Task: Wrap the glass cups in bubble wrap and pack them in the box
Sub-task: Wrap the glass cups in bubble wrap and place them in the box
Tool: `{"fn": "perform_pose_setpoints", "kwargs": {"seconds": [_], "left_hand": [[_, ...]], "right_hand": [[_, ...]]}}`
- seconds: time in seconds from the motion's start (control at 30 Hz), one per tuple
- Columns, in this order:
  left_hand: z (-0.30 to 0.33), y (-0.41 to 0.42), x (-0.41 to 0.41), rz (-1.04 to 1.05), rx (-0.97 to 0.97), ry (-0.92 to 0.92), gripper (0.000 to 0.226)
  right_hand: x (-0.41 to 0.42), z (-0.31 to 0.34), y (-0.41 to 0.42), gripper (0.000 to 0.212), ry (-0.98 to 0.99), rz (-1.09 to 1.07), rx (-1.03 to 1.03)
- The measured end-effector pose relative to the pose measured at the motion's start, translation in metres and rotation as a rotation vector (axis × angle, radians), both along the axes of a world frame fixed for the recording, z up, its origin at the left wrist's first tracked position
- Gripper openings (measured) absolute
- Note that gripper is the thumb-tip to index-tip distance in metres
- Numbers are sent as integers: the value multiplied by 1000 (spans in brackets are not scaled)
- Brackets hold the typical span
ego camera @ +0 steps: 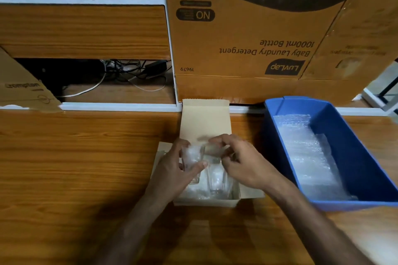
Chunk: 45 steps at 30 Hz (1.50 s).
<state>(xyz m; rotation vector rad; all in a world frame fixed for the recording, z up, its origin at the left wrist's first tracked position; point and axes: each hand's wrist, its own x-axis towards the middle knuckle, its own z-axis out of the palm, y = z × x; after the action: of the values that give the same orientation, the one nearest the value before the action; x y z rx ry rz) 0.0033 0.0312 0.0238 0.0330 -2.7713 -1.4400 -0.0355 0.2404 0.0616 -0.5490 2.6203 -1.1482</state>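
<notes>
The worktop [75, 157] is orange-brown with dark wood grain. Beneath the fingers [217, 141] sits a pale beige box [205, 118]. Right of them, a bright blue bin [355, 157] holds clear, whitish bubble wrap [305, 157]. Beyond them stands a tan carton [237, 34] with a dark brown wavy band and dark lettering.

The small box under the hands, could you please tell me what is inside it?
Inside the small box stand clear glass cups with bubble wrap. The left hand and right hand cover the rest, so no count is possible.
</notes>
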Motion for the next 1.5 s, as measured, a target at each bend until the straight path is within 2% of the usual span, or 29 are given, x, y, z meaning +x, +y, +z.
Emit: {"fn": "perform_pose_setpoints", "kwargs": {"seconds": [0.1,0.27,0.53,0.6,0.7,0.77,0.87,0.97,1.1,1.17,1.2,1.33,1.5], "left_hand": [[-5,-7,-8,5,-26,-43,49],[-7,-10,-20,-71,-99,-76,37],[-18,-7,-27,-49,-246,100,34],[-30,-7,-28,-60,-274,137,39],[-45,-7,-29,-83,-278,169,43],[-50,-4,-29,-98,-280,191,45],[-53,2,-28,-120,-272,232,47],[-54,4,-29,-97,-233,207,57],[-49,-6,-29,-158,16,-13,73],[-44,-11,-28,-180,202,-162,64],[-42,-12,-29,-159,232,-205,55],[-38,-10,-34,-55,-42,-181,30],[-41,-4,-32,-95,-295,-129,33]], "right_hand": [[-3,-14,2,42,-92,-53,-33],[-5,-27,-4,47,-193,-63,-123],[-15,-49,-5,37,-153,-222,26],[-15,-52,-6,30,-233,-259,-104],[-16,-51,-13,24,-476,-301,-362],[-17,-54,-16,29,-505,-243,-367],[-17,-60,-21,30,-395,-201,-290],[-18,-63,-26,31,-291,-283,-258],[-13,-68,-28,31,-78,-271,-136],[-8,-68,-29,27,-27,-283,-102],[-5,-69,-31,26,-14,-290,-90],[7,-73,-44,19,93,-252,5],[11,-82,-51,20,146,-199,99]]}}
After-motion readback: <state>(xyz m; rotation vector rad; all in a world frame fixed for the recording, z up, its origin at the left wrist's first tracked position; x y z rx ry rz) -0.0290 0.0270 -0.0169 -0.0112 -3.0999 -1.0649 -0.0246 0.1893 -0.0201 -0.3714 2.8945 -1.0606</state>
